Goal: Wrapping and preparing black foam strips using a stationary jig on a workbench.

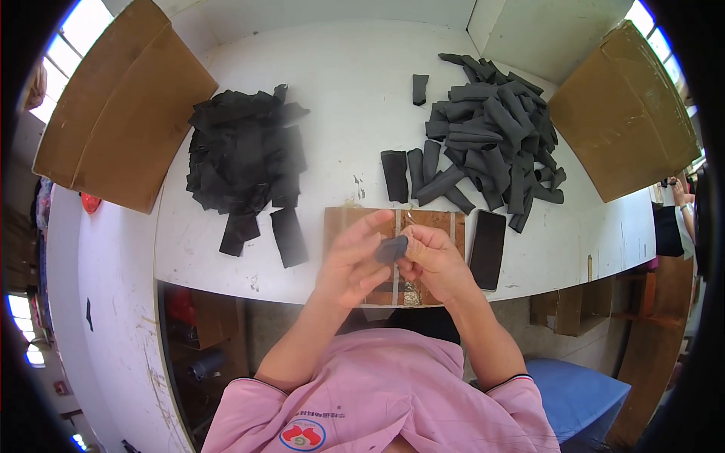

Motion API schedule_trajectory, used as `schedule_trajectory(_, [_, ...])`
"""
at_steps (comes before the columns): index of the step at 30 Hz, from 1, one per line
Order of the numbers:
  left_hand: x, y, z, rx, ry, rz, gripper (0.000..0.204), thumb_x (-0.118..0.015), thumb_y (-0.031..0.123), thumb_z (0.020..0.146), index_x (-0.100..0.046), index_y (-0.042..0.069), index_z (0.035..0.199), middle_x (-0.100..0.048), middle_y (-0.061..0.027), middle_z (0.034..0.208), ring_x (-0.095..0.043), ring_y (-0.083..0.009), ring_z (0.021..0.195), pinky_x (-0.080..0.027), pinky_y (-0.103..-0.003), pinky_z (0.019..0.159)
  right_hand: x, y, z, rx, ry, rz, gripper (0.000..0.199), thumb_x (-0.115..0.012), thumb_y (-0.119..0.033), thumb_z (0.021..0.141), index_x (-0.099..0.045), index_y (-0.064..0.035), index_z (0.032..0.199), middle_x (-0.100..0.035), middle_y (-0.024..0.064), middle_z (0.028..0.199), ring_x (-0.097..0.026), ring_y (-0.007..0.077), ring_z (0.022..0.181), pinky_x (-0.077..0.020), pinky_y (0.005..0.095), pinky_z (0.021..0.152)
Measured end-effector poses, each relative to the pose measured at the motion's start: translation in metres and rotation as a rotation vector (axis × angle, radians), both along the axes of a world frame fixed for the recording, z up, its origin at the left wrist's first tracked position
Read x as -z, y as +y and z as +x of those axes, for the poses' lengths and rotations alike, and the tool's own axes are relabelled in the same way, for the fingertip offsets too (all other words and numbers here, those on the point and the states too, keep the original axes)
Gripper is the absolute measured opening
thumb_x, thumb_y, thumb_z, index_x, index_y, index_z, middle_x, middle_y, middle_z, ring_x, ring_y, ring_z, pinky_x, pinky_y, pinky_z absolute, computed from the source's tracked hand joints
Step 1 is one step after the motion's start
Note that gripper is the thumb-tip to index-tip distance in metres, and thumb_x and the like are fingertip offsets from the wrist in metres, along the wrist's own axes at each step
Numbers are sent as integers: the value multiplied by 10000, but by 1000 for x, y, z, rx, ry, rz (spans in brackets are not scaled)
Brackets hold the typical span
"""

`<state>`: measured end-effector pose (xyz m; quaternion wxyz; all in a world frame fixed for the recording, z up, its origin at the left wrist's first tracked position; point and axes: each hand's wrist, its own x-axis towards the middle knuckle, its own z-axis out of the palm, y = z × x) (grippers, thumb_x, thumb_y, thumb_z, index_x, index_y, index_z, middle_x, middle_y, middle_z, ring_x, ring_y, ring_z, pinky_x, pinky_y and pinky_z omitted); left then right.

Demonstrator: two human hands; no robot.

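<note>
Over a brown cardboard piece (pixel 340 226) at the table's front edge, both hands meet at a small dark grey fabric tube (pixel 390 250). My right hand (pixel 438 263) pinches its right end between thumb and fingers. My left hand (pixel 349 255) is beside its left end with fingers spread apart; whether they touch it is hard to see. A thin, light-coloured sliver (pixel 409 216) shows above my right fingertips, too small to name. To the left lies a heap of flat black fabric pieces (pixel 242 151), and to the right a heap of rolled dark grey fabric tubes (pixel 495 128).
A dark smartphone (pixel 488 249) lies right of the cardboard. One cardboard box (pixel 124 106) stands at the left and another box (pixel 623 113) at the right of the white table (pixel 347 98). A single grey tube (pixel 420 89) sits apart at the back. Blue cloth (pixel 578 400) is below right.
</note>
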<state>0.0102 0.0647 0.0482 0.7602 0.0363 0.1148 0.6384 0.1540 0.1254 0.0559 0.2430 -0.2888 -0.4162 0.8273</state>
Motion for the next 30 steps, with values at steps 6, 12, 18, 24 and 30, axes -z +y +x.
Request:
schedule_trajectory(6, [-37,-6,10,-163,574,165,401,-487,73,833,-326,0,1193,-545,-82,733,-379,-56,411,-314,-186,376,-19,14,-1,-55,47,292,197,-511,-219,854,-496,-73,723,-422,-58,602,-361,24,540,-289,178,475])
schedule_trajectory(12, [9,-5,6,-159,818,47,340,-502,111,835,-375,27,1139,-501,-35,644,-438,-74,445,-322,-181,401,35,13,-3,-55,-64,289,185,-506,-195,851,-492,-66,720,-448,-44,629,-398,40,563,-324,184,498])
schedule_trajectory(18, [13,3,3,-156,658,24,344,-494,98,849,-361,-4,1149,-505,-45,693,-453,-100,530,-412,-212,491,28,16,-7,12,-107,302,202,-505,-188,846,-509,-45,704,-465,-34,587,-422,54,531,-343,203,479])
schedule_trajectory(24, [-19,3,0,-539,1712,531,173,-571,49,782,-579,11,951,-571,-88,820,-524,-182,825,-418,-273,740,12,11,-2,40,-372,618,202,-517,-169,829,-537,11,740,-510,38,601,-470,90,553,-391,244,521])
schedule_trajectory(30, [-17,1,10,-605,1323,426,83,-584,34,770,-589,-2,844,-578,-114,863,-531,-189,838,-428,-272,733,-18,3,4,209,-205,1189,279,-627,-220,672,-563,3,828,-505,77,731,-514,220,651,-413,284,559])
